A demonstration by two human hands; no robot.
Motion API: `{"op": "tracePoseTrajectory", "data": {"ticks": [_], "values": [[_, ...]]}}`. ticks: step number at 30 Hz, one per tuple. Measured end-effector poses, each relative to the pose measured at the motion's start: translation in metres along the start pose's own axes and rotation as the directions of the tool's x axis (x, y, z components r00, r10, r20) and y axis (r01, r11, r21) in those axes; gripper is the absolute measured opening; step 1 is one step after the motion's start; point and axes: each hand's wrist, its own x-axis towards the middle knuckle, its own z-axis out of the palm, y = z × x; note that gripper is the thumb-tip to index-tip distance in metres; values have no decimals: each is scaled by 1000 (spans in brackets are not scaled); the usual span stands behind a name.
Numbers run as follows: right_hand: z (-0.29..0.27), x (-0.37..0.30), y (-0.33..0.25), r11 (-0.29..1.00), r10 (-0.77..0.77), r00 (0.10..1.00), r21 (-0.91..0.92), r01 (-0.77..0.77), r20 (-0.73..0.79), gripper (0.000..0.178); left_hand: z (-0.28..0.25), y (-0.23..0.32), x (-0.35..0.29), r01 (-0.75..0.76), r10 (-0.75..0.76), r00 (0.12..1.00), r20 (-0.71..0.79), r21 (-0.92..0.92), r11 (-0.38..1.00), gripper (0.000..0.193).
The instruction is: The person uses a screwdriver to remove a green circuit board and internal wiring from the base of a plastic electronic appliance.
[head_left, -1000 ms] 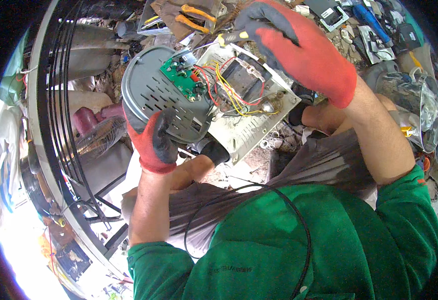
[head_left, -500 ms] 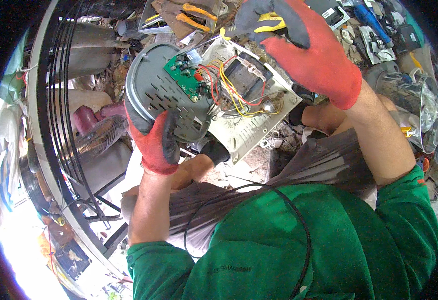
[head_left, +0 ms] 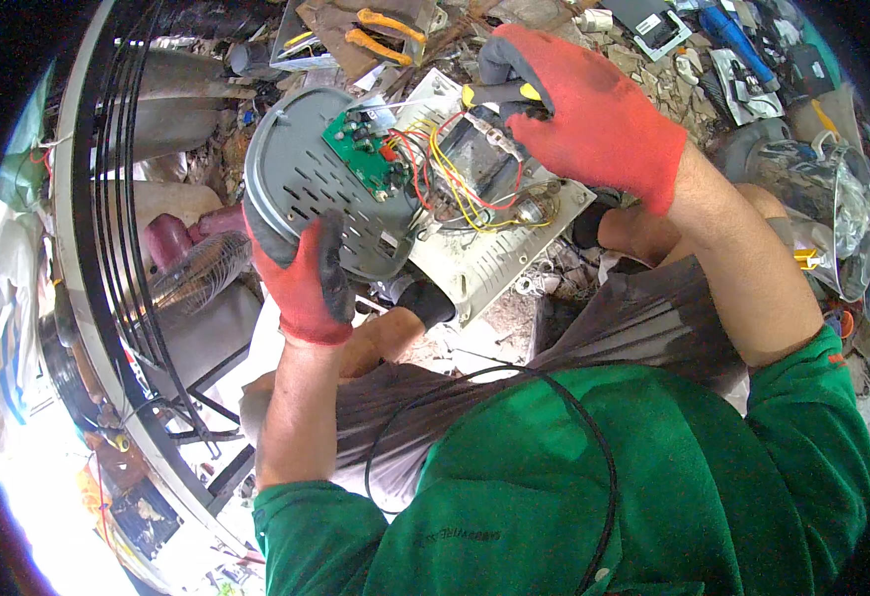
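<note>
My left hand (head_left: 304, 273), in a red and dark grey glove, is closed on the rim of a round grey slotted plastic housing (head_left: 291, 164). A green circuit board (head_left: 353, 157) lies on that housing. Red and yellow wires (head_left: 447, 164) run from it to a cream plastic casing (head_left: 484, 253) with a dark block (head_left: 476, 159) in it. Closed above the casing, my gloved right hand (head_left: 589, 109) grips a yellow-and-black-handled screwdriver (head_left: 499, 93). Its thin shaft points left toward the board; I cannot tell whether the tip touches anything.
Orange-handled pliers (head_left: 385, 38) lie on a box at the far side. To the left stands a frame with black bars (head_left: 122, 199). A blue cylinder (head_left: 738, 47) and a clear plastic container (head_left: 802, 199) are at the right. Scrap covers the ground.
My right hand has moved down and nearer to the casing with the screwdriver, which now lies more level. My left hand and the housing have shifted slightly left.
</note>
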Motion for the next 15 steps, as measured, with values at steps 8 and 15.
{"op": "tracePoseTrajectory", "data": {"ticks": [8,15], "values": [[-5,5,-9,993,87,996,-78,-90,-34,53,-3,3,1,-1,1,999,-50,6,1000,55],[12,13,-9,919,144,987,360,-159,68,36,-10,11,-6,-124,118,992,41,188,974,57]]}}
